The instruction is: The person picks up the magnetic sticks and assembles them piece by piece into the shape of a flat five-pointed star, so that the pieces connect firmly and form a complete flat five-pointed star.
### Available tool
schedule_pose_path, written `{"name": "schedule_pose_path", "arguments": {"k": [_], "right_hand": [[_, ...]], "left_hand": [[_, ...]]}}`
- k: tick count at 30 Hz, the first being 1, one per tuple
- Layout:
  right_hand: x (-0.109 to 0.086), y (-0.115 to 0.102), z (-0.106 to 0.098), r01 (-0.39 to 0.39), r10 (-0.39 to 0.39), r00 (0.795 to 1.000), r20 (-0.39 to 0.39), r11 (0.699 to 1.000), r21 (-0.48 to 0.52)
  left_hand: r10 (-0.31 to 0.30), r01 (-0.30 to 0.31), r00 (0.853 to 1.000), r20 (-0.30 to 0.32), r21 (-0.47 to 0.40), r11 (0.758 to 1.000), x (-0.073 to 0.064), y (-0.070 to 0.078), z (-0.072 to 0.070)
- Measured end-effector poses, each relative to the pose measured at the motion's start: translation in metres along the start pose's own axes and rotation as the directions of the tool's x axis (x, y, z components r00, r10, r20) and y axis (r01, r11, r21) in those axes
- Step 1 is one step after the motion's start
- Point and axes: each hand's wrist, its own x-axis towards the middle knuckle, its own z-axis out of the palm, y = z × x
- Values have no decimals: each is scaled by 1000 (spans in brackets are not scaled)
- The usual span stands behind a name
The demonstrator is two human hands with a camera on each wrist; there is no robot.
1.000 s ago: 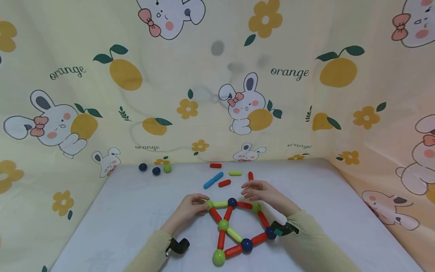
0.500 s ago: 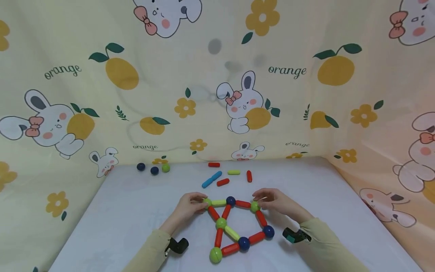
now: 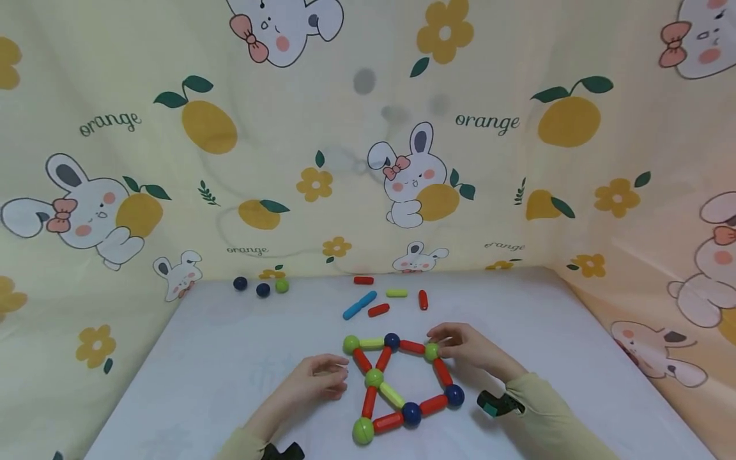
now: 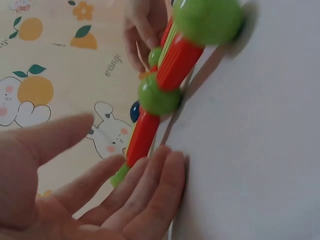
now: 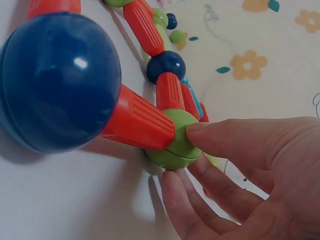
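Observation:
A flat frame of red and light-green magnetic rods joined by green and dark blue balls lies on the white table. My right hand (image 3: 468, 345) pinches the green ball (image 5: 172, 152) at its back right corner between thumb and fingers. Left of the frame, my left hand (image 3: 316, 380) holds nothing, its fingers loosely spread. Nearest to it are the back left green ball (image 3: 351, 344) and the middle green ball (image 3: 374, 378). At the front stand a green ball (image 3: 363, 431) and a dark blue ball (image 3: 411, 414); another dark blue ball (image 5: 60, 82) forms the right corner.
Behind the frame lie a blue rod pair (image 3: 360, 305), a light-green rod (image 3: 397, 293) and loose red rods, one a red rod (image 3: 423, 299). Two dark blue balls and a green ball (image 3: 282, 285) sit at the back left. A printed curtain (image 3: 322, 128) rises behind the table.
My left hand has let go of the back left green ball and drawn back toward me. My right hand has come down onto the back right green ball and holds it.

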Motion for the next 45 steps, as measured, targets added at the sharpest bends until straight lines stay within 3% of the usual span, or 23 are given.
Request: {"name": "schedule_pose_path", "arguments": {"k": [4, 8, 13, 16, 19, 27, 32, 36, 39, 45], "right_hand": [[-2, 0, -2, 2, -2, 1000, -10, 1000, -2], [-3, 2, -1, 3, -2, 1000, -7, 1000, 16], [-3, 3, 3, -18, 18, 1000, -13, 999, 31], [-3, 2, 8, -21, 21, 1000, -18, 1000, 17], [-5, 1, 14, -5, 5, 1000, 1, 1000, -7], [-15, -10, 44, 71, -67, 992, 111, 997, -36], [-18, -22, 61, 66, -61, 986, 155, 997, -25], [-10, -27, 60, 83, -76, 978, 194, 996, -27], [7, -29, 50, 123, -113, 979, 168, 991, -54], [57, -38, 26, 219, -225, 974, -9, 959, -180]], "left_hand": [[-47, 47, 997, 67, 0, 999, -11, -3, 15], [-87, 85, 992, 94, 31, 996, -17, -2, 31], [-90, 85, 994, 60, 88, 993, -20, -3, 45], [-66, 62, 998, 19, 146, 987, -20, -4, 46], [-43, 43, 999, -8, 197, 979, -20, -5, 38], [76, -49, 994, -78, 298, 953, -18, -13, -5], [168, -108, 976, -136, 363, 925, -13, -16, -26], [199, -106, 956, -214, 379, 919, -8, -16, -37], [207, -103, 945, -254, 368, 924, -4, -17, -43], [209, -90, 930, -304, 362, 928, 0, -17, -48]]}}
